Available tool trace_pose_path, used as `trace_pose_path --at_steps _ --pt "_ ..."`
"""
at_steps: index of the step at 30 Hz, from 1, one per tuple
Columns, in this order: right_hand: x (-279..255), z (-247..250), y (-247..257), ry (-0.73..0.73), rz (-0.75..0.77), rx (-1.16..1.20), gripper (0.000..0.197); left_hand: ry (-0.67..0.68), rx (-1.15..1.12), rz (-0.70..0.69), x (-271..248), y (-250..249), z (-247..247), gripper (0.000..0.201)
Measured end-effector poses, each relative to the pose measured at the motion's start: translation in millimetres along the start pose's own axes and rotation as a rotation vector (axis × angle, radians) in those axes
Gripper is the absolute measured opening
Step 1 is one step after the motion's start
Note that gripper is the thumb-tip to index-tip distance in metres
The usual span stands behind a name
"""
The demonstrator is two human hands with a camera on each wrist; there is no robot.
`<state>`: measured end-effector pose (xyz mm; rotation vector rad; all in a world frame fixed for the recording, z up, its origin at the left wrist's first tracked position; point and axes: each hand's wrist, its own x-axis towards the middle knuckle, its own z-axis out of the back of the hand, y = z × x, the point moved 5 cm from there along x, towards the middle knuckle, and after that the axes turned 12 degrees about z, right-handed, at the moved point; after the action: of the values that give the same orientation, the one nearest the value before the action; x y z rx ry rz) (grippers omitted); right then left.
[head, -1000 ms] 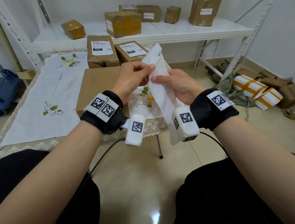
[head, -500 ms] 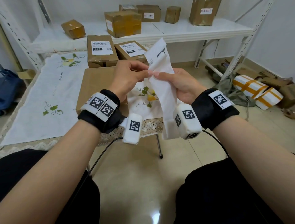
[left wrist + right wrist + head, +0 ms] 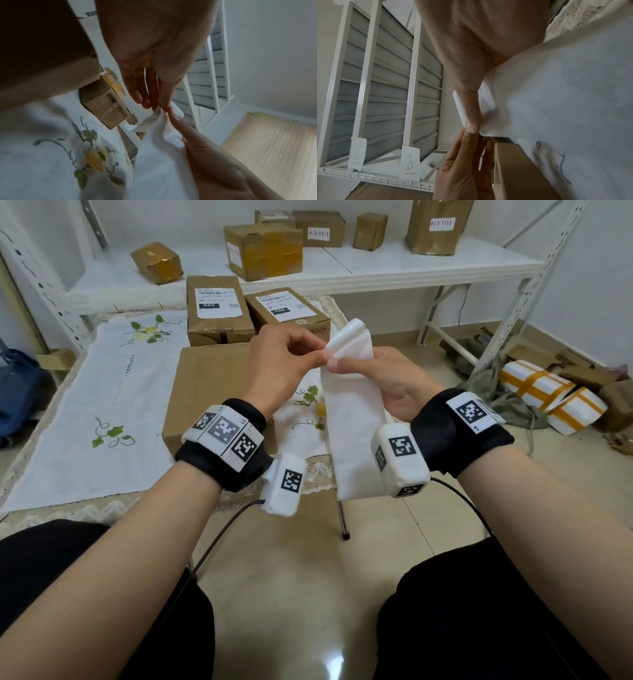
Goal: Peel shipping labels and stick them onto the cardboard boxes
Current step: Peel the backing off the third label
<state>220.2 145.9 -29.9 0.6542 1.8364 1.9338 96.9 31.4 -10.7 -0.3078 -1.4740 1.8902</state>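
Head view: you hold a white label strip [image 3: 352, 419] above your lap; your right hand [image 3: 383, 381] grips it, your left hand [image 3: 284, 357] pinches its top corner. Peeling is under way; next, pull the label free toward the bare box [image 3: 205, 392].

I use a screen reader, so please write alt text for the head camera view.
Both hands, left hand and right hand, pinch the top of a white label strip above an unlabelled cardboard box; two labelled boxes sit behind.
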Motion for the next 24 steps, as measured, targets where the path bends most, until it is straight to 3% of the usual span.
trace_pose_path --at_steps 9,20,24 --pt "-3.6 -4.7 4.9 0.003 0.048 0.121 0.027 0.019 0.001 -0.019 -0.4 -3.2 4.3 0.008" --pt "2.6 0.3 0.3 -0.018 0.021 -0.09 0.026 0.0 0.051 -0.015 1.2 -2.7 5.9 0.005" --pt "0.4 -2.0 0.7 -0.02 0.048 -0.036 0.023 0.024 0.093 -0.047 -2.1 -5.8 2.1 0.009"
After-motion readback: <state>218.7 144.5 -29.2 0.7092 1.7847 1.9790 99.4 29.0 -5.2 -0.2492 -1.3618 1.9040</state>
